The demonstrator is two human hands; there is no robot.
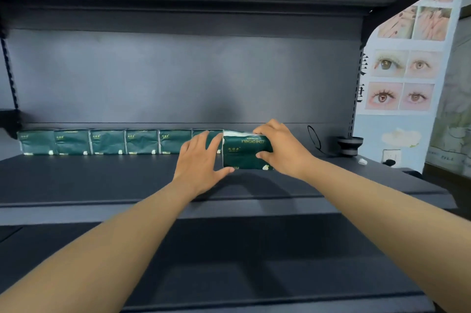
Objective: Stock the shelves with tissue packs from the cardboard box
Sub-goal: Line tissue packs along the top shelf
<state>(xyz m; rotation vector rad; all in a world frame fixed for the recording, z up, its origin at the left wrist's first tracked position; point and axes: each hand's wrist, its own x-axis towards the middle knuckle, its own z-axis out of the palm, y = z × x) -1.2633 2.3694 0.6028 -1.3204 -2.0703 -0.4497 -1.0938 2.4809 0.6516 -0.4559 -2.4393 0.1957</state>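
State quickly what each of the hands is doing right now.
Left hand: open, fingers against the tissue pack.
Right hand: grips that pack.

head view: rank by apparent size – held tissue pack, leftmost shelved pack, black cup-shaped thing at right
1. Held tissue pack, though it is nearer the camera.
2. Leftmost shelved pack.
3. Black cup-shaped thing.

Both hands (239,152) set a tissue pack (246,153) on the shelf (102,177).
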